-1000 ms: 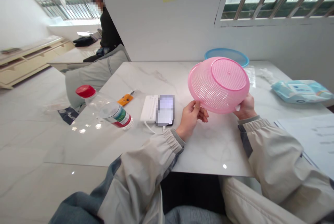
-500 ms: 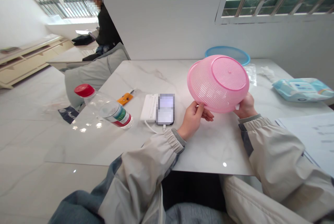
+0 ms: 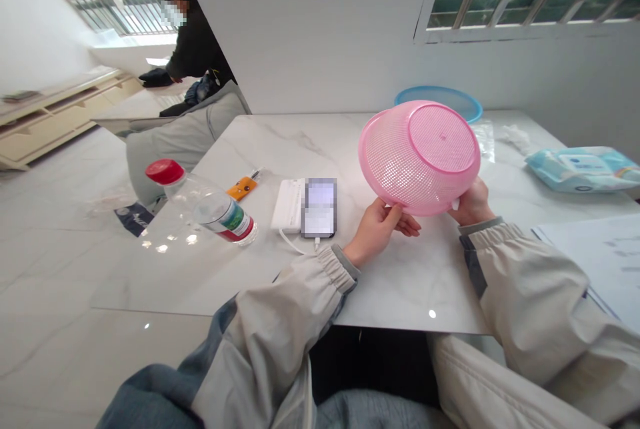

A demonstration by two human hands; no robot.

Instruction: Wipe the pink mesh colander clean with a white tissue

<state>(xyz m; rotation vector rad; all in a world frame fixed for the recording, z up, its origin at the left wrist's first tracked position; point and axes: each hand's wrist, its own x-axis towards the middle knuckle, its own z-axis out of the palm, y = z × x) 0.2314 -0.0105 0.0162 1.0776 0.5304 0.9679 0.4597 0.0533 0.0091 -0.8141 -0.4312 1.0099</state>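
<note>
A pink mesh plastic basket is held up over the marble-patterned table, tilted so its round base faces me and to the right. My left hand grips its lower rim at the near left, thumb on the rim and the other fingers beneath. On the right side, my right hand is closed around the basket's edge, its fingers partly hidden behind the mesh. The inside of the basket is turned away from view. Behind it stands a blue basket, partly covered by the pink one.
Left of my hands lie a phone, a white power bank with a cable, an orange item and a red-capped bottle. To the right are a wipes pack and papers. A person sits far left.
The pink basket has tipped slightly more, and my left hand has shifted a little to the right along its rim. The person in the background has reached an arm forward.
</note>
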